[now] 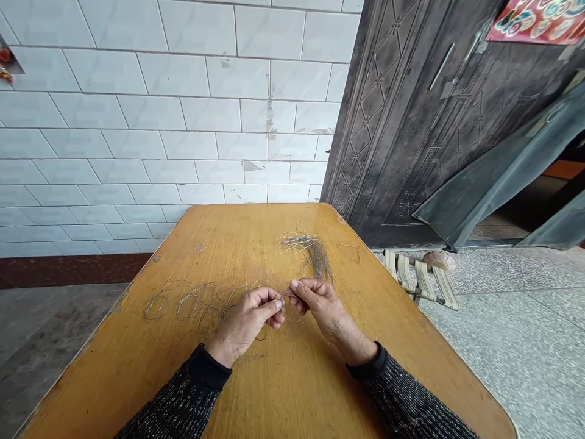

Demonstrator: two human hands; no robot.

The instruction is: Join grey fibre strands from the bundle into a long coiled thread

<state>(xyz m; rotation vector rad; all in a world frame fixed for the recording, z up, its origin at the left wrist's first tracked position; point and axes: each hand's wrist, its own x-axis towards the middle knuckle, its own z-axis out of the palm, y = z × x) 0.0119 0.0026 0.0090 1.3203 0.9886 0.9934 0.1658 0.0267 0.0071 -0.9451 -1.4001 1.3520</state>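
One thin wire (285, 294), its ends hard to make out, seems pinched between thumb and fingers of both the left hand (256, 314) and the right hand (317, 306), over the wooden table (283, 390). Several wire loops (189, 306) lie beside the left hand; a loose wire bundle (320, 261) lies just beyond the right.

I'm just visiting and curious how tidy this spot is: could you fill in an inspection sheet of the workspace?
Surface: wooden table, worn along its left edge.
Job's things: wire loops on the left, wire bundle to their right.
Clutter: a stray wire right of the bundle.
Hands: left hand and right hand pinch thin wire.
Cables: nothing seen.
Surroundings: tiled wall, dark door, curtain, strapped seat.
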